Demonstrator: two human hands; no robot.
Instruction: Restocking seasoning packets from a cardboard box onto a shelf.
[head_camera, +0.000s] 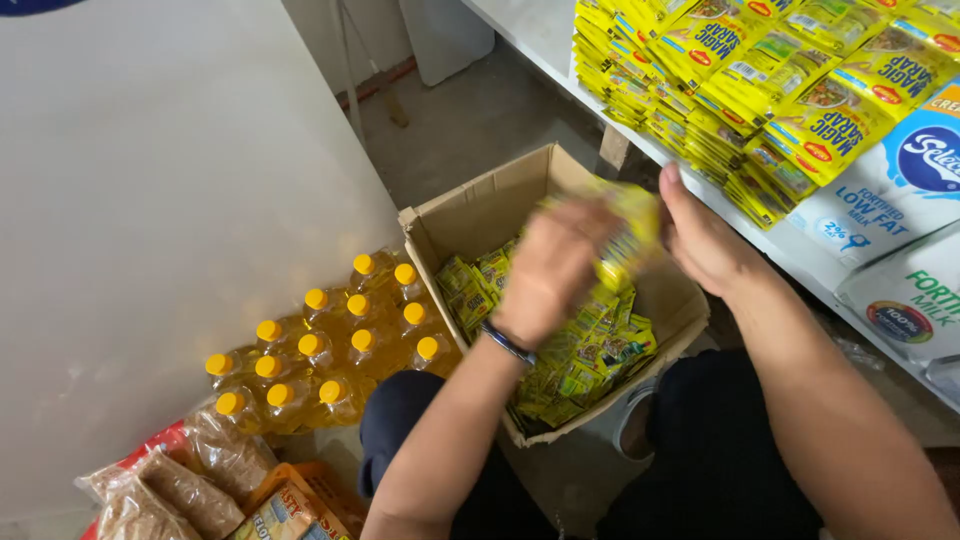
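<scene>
We see a white shelf (560, 40) at the right bearing stacked yellow sachets (740, 70) and blue-and-white milk cartons (900, 190). Below it, an open cardboard box (480, 205) holds many small yellow sachet packets (580, 350). Beside the box stands a cluster of yellow-capped oil bottles (330, 350). Above the box, our left hand (550, 270) and right hand (705, 240) each close their grip on a blurred yellow bundle of sachets (625, 225) held between them.

Bright, even light — motion-blurred hands (600, 255)
</scene>
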